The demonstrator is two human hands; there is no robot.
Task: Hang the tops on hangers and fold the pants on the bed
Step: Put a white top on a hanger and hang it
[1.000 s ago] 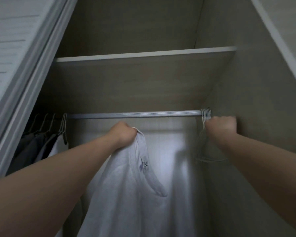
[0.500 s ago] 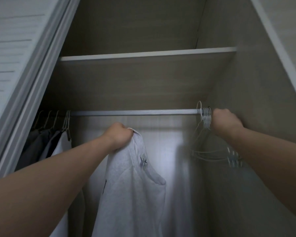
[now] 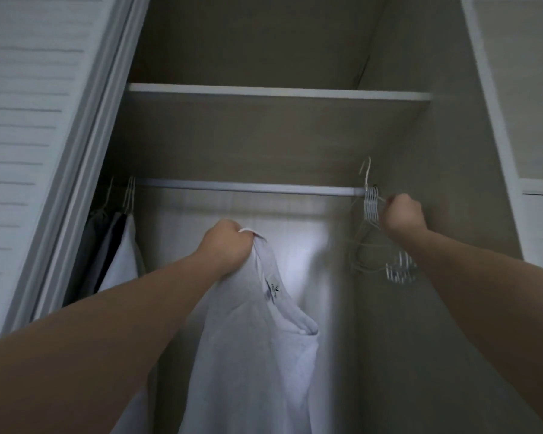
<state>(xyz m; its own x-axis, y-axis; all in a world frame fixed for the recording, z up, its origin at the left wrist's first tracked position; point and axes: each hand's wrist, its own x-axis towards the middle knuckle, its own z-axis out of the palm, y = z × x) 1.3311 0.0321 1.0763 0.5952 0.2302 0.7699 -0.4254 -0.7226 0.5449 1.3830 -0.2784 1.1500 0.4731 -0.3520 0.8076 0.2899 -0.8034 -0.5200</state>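
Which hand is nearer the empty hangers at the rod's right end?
Right. The right hand grips among the empty hangers; the left hand holds the white top well to their left, below the rod.

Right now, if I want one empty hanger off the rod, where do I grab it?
Pinch the thin neck just under the hook, reaching from the front as the right hand does, and lift: the empty hangers hook over the rod from above, bunched tight.

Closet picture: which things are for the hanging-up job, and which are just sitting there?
For the job: white top in the left hand; wire hangers gripped by the right hand; rail.
Just there: clothes already hung; shelf; slatted door.
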